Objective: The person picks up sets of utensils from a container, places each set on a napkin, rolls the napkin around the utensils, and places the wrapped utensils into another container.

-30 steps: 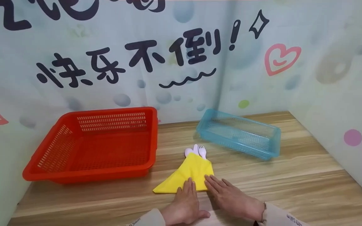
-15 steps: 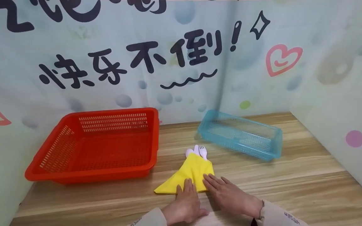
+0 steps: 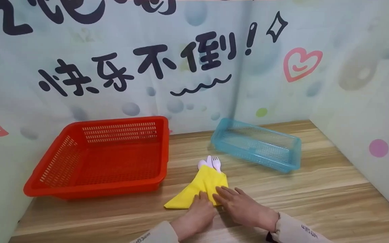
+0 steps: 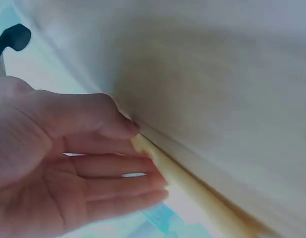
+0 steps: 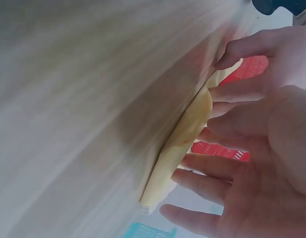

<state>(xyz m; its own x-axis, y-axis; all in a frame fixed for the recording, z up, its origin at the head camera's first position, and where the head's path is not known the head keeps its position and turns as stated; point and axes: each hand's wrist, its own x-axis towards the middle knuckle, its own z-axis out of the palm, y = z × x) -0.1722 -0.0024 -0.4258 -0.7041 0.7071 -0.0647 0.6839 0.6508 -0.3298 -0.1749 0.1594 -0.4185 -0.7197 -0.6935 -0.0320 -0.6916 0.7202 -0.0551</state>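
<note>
The yellow cloth lies on the desk, cutlery poking out at one o'clock; red basket at ten, blue basket at two. At five o'clock the right hand rests spread fingers on it; at six the left hand touches it, whether pinching I cannot tell.

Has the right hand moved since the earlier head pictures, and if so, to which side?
Yes, slightly: in the head view, the right hand has moved to the left, judged against the red basket.
</note>
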